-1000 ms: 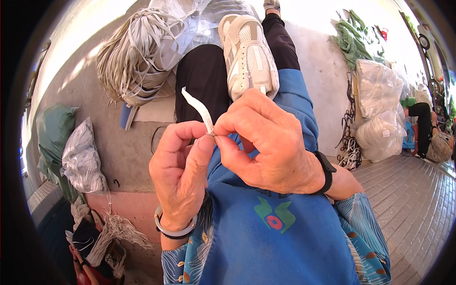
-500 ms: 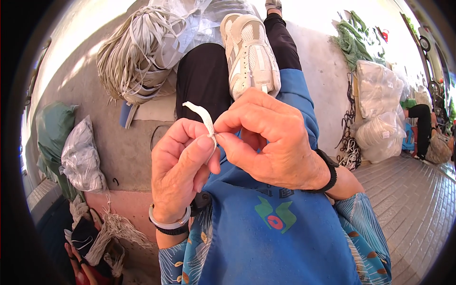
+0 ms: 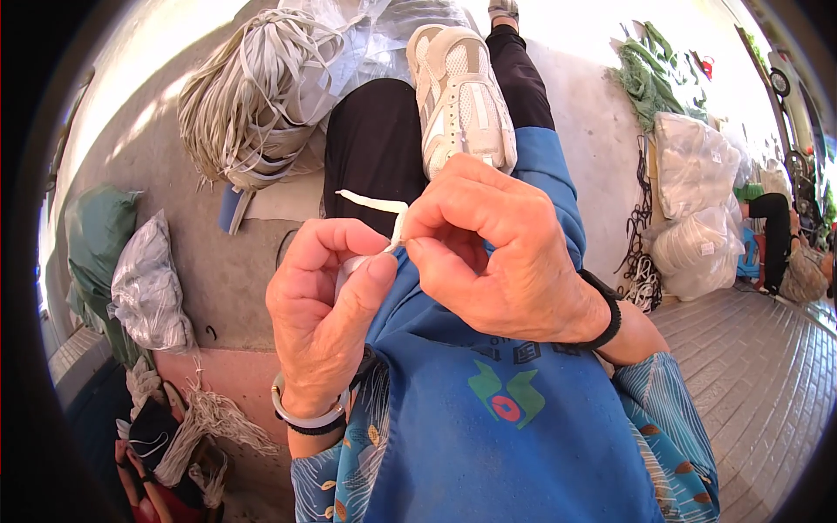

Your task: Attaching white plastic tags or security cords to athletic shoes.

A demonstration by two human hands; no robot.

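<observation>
A white shoelace (image 3: 373, 202) is pinched between my two hands, in front of my lap. Its loose end juts out to the left above the fingers. My left hand (image 3: 327, 292) grips the lace between thumb and fingertips, and part of it shows inside the curled fingers. Close beside it, my right hand (image 3: 501, 253) pinches the same lace with thumb and forefinger. Just beyond the hands, a beige and white sneaker (image 3: 466, 105) rests on my legs, over the blue apron (image 3: 523, 436). Its near end is partly behind my right hand.
A big bundle of beige laces (image 3: 253, 96) lies at the far left. Plastic-wrapped bags (image 3: 153, 288) lie to the left, and clear bags (image 3: 693, 174) to the right by dark cords and green netting (image 3: 654, 70). Another person's hands (image 3: 131, 458) work at the lower left.
The lace end has swung down to the left and now bends sharply near the right fingertips. My left hand has shifted slightly left and down.
</observation>
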